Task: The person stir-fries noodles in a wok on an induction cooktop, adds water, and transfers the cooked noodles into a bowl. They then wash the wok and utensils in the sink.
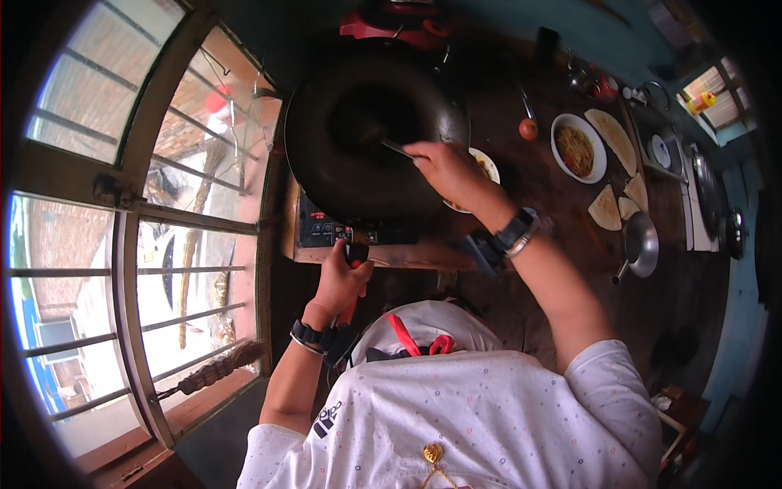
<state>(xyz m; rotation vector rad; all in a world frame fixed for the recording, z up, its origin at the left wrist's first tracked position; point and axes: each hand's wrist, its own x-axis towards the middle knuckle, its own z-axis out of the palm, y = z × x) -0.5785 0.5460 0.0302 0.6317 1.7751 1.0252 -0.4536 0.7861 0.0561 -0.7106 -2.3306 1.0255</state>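
My left hand (pixel 344 275) is closed around the black and red handle (pixel 357 252) of a large dark wok (pixel 342 177). Under the wok, an induction cooker (pixel 314 229) with a lit control panel sits at the table's edge. In my right hand (pixel 449 166) is the thin metal shaft of a cooking utensil (pixel 398 147), reaching down into the wok. Its far end is dark and blurred, so I cannot tell its shape. The wok's dark bottom shows no clear contents. Partly hidden by my right forearm, a white bowl (pixel 486 164) of food stands beside the wok.
To the right, a white oval bowl (pixel 602 171) holds shredded food, near flatbread pieces (pixel 605 209) and a metal ladle (pixel 641 244). A round orange-red object (pixel 528 128) lies farther back. A barred window (pixel 189 244) flanks my left side; a sink (pixel 672 153) is far right.
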